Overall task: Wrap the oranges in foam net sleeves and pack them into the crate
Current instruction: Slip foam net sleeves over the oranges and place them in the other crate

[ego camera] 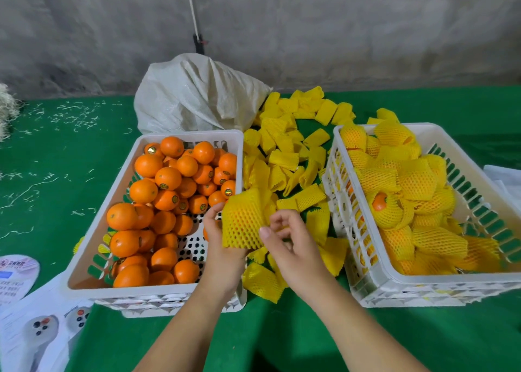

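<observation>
Between the two crates, my left hand (222,247) grips an orange wrapped in a yellow foam net sleeve (244,221). My right hand (293,245) pinches the sleeve's right edge with thumb and fingertips. The white crate on the left (98,259) holds several bare oranges (166,199). A second white crate on the right (394,281) holds several oranges wrapped in yellow sleeves (417,183). Loose empty sleeves (284,149) lie in a heap on the green table between the crates.
A white woven sack (194,95) stands behind the left crate against the grey wall. Printed papers (31,329) lie at the table's front left. Pale shreds (70,115) are scattered over the green cloth at left. More white paper (504,177) sits at the right edge.
</observation>
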{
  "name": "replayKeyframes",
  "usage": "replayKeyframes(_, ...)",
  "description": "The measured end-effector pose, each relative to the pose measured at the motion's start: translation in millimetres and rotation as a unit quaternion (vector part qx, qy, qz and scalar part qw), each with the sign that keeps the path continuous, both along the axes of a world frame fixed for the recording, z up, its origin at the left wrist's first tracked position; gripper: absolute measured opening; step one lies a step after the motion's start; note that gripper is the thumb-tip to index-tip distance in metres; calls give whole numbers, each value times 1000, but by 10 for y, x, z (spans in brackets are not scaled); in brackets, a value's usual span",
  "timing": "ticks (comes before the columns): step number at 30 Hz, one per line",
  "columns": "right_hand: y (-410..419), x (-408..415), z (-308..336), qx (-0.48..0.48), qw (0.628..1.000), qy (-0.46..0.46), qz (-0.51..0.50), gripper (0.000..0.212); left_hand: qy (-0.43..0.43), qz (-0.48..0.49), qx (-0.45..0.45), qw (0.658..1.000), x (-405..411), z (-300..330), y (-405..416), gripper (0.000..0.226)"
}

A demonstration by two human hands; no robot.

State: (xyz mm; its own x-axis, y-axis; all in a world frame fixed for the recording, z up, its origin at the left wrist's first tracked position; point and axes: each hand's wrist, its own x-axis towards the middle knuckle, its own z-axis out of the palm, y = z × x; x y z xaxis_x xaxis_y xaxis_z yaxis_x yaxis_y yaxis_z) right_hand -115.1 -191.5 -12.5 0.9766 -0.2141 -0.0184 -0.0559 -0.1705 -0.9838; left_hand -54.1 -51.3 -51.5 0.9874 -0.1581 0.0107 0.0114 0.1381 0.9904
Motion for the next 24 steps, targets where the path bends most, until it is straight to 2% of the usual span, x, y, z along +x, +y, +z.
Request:
replayKeyframes(2,30,45,13,169,978,120,15,88,-55,-11,54,997,-25,-53,-4,78)
replayKeyframes(3,59,77,5,209,966,150,34,96,-95,-30,81,992,-53,-77,-27,78)
replayKeyframes(5,95,117,-47,224,964,144,17,92,-166,-70,139,974,-104,-114,-81,82)
replayKeyframes(7,62,132,-79,249,958,127,-57,89,-172,-112,197,959,-131,-126,-98,89)
replayKeyframes(10,-244,83,-63,304,934,100,-159,107,-197,-178,284,922,-155,-102,-75,77)
replayKeyframes(12,-630,-2,-9,228,946,51,-225,104,-202,-186,275,921,-155,-66,-48,62)
replayKeyframes(14,-1103,-169,91,98,963,15,-252,89,-170,-162,215,948,-123,-39,-32,49)
replayKeyframes(16,-1531,-388,176,-61,965,67,-247,82,-106,-122,144,976,-11,8,12,40)
replayKeyframes(17,-1713,-490,175,-174,948,123,-237,80,-87,-98,134,982,79,26,56,36)
replayKeyframes(19,-1948,-656,111,-354,888,188,-224,69,-96,-56,194,975,331,-1,169,28)
replayKeyframes(20,-1994,-711,78,-381,875,185,-234,62,-98,-40,235,966,483,-45,232,25)
replayKeyframes(21,-1999,-739,40,-372,877,167,-253,55,-92,-31,279,956,637,-83,290,26)
replayKeyframes(24,-1816,-688,-88,-342,887,73,-301,38,-14,-67,421,904,1068,-365,524,49)
